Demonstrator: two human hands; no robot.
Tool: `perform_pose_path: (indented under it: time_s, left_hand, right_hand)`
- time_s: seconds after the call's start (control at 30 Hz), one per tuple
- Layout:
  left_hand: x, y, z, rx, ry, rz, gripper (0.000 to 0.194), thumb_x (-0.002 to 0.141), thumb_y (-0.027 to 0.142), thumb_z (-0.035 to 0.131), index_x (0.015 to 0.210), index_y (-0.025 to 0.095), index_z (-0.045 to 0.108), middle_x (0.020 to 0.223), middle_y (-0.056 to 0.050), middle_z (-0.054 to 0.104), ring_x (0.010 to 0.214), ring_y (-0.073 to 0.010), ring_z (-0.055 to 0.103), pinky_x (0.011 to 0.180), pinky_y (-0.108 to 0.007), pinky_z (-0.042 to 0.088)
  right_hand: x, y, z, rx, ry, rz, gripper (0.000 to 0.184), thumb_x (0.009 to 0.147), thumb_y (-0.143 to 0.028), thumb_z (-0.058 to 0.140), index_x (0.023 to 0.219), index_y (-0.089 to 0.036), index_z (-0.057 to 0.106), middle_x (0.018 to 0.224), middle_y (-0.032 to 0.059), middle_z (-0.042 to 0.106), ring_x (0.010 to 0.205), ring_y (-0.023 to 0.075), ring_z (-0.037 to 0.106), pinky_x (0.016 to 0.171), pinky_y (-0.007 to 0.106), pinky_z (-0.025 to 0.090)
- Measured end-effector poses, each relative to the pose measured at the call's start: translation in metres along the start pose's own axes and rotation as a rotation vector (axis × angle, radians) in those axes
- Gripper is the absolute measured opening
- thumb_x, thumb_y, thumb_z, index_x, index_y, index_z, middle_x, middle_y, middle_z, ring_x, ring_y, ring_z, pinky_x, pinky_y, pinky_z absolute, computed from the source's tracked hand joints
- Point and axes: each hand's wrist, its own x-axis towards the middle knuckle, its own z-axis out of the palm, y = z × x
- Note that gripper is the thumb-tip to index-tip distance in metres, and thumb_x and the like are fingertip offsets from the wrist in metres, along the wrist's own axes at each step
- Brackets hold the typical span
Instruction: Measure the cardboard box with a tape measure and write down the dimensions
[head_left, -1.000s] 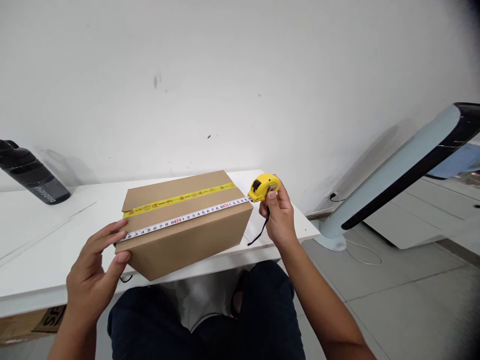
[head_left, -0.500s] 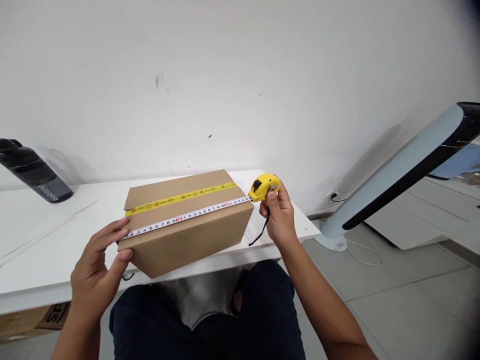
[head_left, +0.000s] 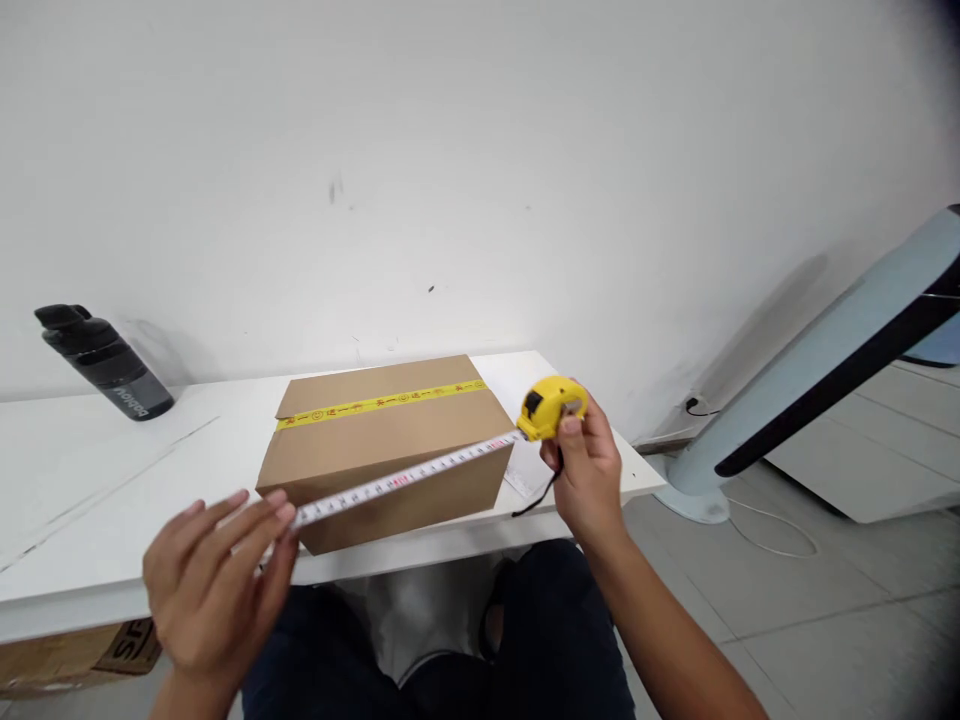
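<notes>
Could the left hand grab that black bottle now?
Probably, with a stretch: nothing visible stands between the left hand and the bottle. But that hand seems to hold the measuring tape, and would likely release it first.

- Your left hand (head_left: pixel 217 580), a second ago gripping the end of the cardboard box (head_left: pixel 390 435), is now off it, the fingers bunched at the end of the tape blade (head_left: pixel 420 472) and slightly blurred;
- that blade, earlier flat along the box's top, now slants across its front face, lower at your end; its figures, crisp before, have smeared;
- less blade now shows between its farther red mark and the yellow case (head_left: pixel 551 408);
- your view has swung left, bringing the dark bottle (head_left: pixel 112 370) fully into frame; more of the pale tower (head_left: pixel 817 370) is cut off.
</notes>
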Motion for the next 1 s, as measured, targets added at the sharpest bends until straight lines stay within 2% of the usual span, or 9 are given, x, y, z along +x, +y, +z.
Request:
perform_pose_path:
  time_s: [0.1,0.2,0.27,0.37,0.5,0.63,0.8,0.9,1.0]
  left_hand:
    - [-0.001,0.05,-0.008,-0.056,-0.054,-0.002,0.028,0.08,0.013,0.081,0.102,0.028,0.072,0.092,0.0,0.08,0.095,-0.0206,0.07,0.121,-0.047,0.039]
    - [-0.003,0.109,0.005,-0.186,-0.057,-0.097,0.02,0.086,0.013,0.074,0.098,0.029,0.072,0.086,0.001,0.08,0.091,-0.0195,0.07,0.127,-0.046,0.03]
    - [-0.005,0.138,0.02,-0.275,-0.068,-0.144,0.021,0.087,0.012,0.073,0.099,0.028,0.072,0.086,0.001,0.081,0.09,-0.0194,0.073,0.127,-0.048,0.03]
    - [-0.01,0.16,0.041,-0.375,-0.086,-0.17,0.019,0.087,0.011,0.073,0.099,0.025,0.072,0.086,0.001,0.081,0.086,-0.0177,0.076,0.127,-0.048,0.03]
    - [-0.018,0.163,0.052,-0.422,-0.13,-0.154,0.013,0.089,0.012,0.072,0.096,0.023,0.071,0.088,0.002,0.081,0.088,-0.0158,0.076,0.129,-0.045,0.025]
    - [-0.032,0.169,0.053,-0.418,-0.163,-0.165,0.011,0.091,0.019,0.072,0.083,0.023,0.066,0.078,0.004,0.078,0.09,-0.017,0.077,0.128,-0.045,0.027]
    - [-0.061,0.183,0.049,-0.441,-0.101,-0.29,0.02,0.094,0.032,0.071,0.077,0.024,0.066,0.07,0.003,0.073,0.087,-0.0166,0.074,0.126,-0.043,0.03]
    - [-0.08,0.158,0.037,-0.374,-0.17,-0.276,0.017,0.094,0.042,0.069,0.093,0.026,0.073,0.087,-0.003,0.077,0.101,-0.0209,0.069,0.127,-0.044,0.027]
    - [-0.093,0.101,0.026,-0.226,-0.221,-0.283,0.032,0.089,0.035,0.073,0.119,0.024,0.068,0.112,-0.01,0.074,0.12,-0.0255,0.062,0.123,-0.046,0.033]
  right_hand:
    - [-0.037,0.0,-0.017,0.01,0.06,-0.004,0.053,0.084,-0.057,0.079,0.129,-0.032,0.067,0.098,0.0026,0.063,0.058,0.009,0.044,0.048,0.022,0.04]
    - [-0.082,0.007,-0.034,-0.008,0.084,0.031,0.057,0.074,-0.055,0.088,0.123,-0.033,0.069,0.121,0.0089,0.066,0.088,0.0199,0.064,0.07,0.029,0.056]
    - [-0.108,0.013,-0.04,-0.03,0.017,0.159,0.054,0.075,-0.053,0.088,0.123,-0.035,0.069,0.125,0.0107,0.067,0.105,0.0269,0.067,0.088,0.037,0.058]
    - [-0.128,0.022,-0.039,-0.019,-0.082,0.356,0.054,0.079,-0.056,0.083,0.125,-0.034,0.068,0.122,0.011,0.071,0.108,0.0309,0.067,0.092,0.044,0.058]
    - [-0.128,0.037,-0.038,0.046,-0.095,0.47,0.053,0.078,-0.056,0.084,0.124,-0.033,0.069,0.117,0.0081,0.073,0.096,0.0258,0.067,0.075,0.036,0.057]
    - [-0.135,0.054,-0.041,0.162,-0.193,0.585,0.056,0.077,-0.057,0.084,0.125,-0.032,0.071,0.101,0.0057,0.071,0.062,0.012,0.05,0.05,0.024,0.04]
    - [-0.154,0.067,-0.04,0.334,-0.287,0.725,0.079,0.078,-0.06,0.084,0.147,-0.034,0.056,0.092,0.0018,0.065,0.058,0.008,0.041,0.05,0.02,0.033]
    - [-0.153,0.065,-0.042,0.353,-0.332,0.721,0.102,0.078,-0.058,0.084,0.163,-0.037,0.031,0.095,0.0019,0.066,0.07,0.0131,0.053,0.063,0.025,0.044]
    - [-0.136,0.061,-0.043,0.322,-0.371,0.69,0.12,0.077,-0.057,0.086,0.168,-0.034,0.011,0.089,0.0005,0.065,0.073,0.0161,0.056,0.069,0.029,0.047]
